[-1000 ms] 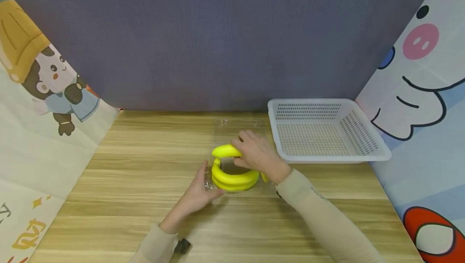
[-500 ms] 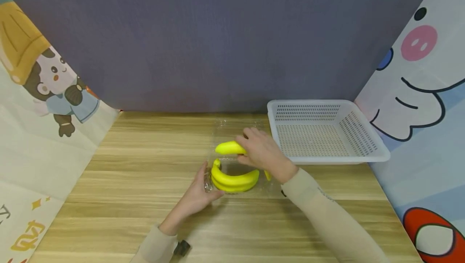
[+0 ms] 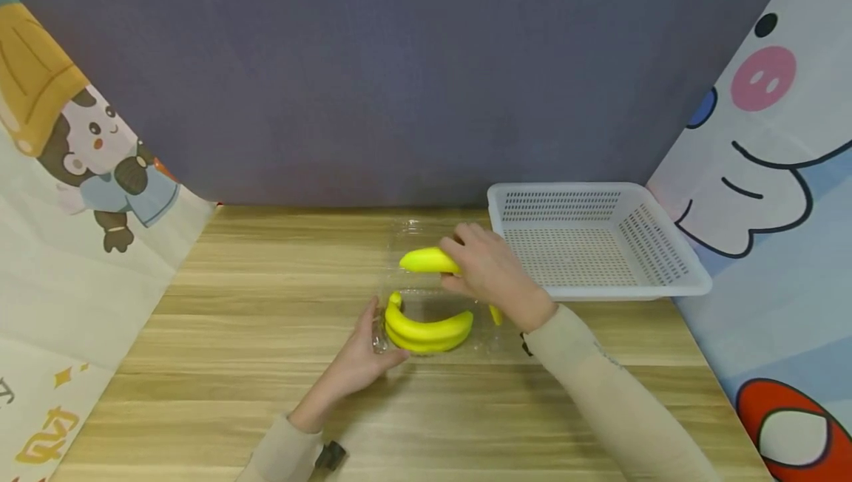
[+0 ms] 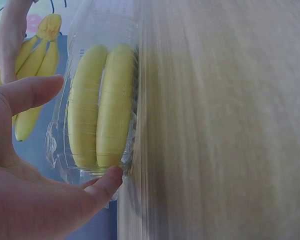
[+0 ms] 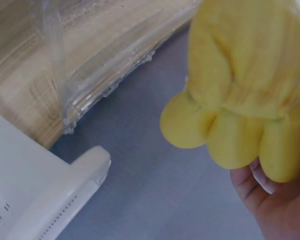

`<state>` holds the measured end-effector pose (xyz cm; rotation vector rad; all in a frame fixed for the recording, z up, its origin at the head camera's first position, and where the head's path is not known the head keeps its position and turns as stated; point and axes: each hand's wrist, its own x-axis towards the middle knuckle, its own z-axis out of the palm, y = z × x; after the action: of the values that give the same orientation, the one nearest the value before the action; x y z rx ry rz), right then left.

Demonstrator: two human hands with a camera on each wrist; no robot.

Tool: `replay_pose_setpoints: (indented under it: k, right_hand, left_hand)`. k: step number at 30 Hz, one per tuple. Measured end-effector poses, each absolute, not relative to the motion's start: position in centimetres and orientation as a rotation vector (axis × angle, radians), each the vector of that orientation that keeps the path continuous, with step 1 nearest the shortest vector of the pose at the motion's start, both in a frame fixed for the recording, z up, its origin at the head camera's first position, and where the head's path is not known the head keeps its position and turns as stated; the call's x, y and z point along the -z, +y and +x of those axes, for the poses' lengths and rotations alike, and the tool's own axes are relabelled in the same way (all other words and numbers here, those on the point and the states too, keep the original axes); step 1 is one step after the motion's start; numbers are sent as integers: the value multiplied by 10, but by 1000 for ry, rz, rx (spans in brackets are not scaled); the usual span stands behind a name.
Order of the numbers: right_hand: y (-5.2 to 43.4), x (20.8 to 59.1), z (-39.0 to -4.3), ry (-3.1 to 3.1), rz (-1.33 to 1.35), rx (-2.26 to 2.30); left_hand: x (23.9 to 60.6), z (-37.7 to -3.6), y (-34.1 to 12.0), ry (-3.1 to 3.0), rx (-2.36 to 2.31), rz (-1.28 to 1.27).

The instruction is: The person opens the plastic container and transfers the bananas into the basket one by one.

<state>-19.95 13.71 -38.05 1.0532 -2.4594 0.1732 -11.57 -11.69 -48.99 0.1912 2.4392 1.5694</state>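
Note:
My right hand (image 3: 486,264) grips a yellow bunch of bananas (image 3: 429,260) above the rear of an opened clear plastic box (image 3: 426,291). The right wrist view shows this bunch of bananas (image 5: 235,135) close up, several rounded fruits together, with fingers behind them. Another bunch of bananas (image 3: 429,333) lies in the front half of the box; from the side two bananas (image 4: 100,105) show through its wall. My left hand (image 3: 362,356) holds the box's left end, thumb at the front, fingers at the side. Its palm side shows in the left wrist view.
A white perforated plastic basket (image 3: 599,293) stands at the back right, close beside the box. A dark grey partition (image 3: 399,83) closes off the back of the wooden table (image 3: 266,304). Printed cartoon sheets (image 3: 752,194) line both sides.
My right hand has lifted the bunch of bananas away from the bunch in the box, moving slightly back and to the right. The left hand stays at the box's left end.

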Motion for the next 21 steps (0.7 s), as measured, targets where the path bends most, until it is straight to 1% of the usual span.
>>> replay_pose_setpoints:
  k: [21]
  right_hand:
    - [152, 370, -203, -2403, 1036, -168]
  left_hand:
    - [490, -115, -118, 2440, -1570, 208]
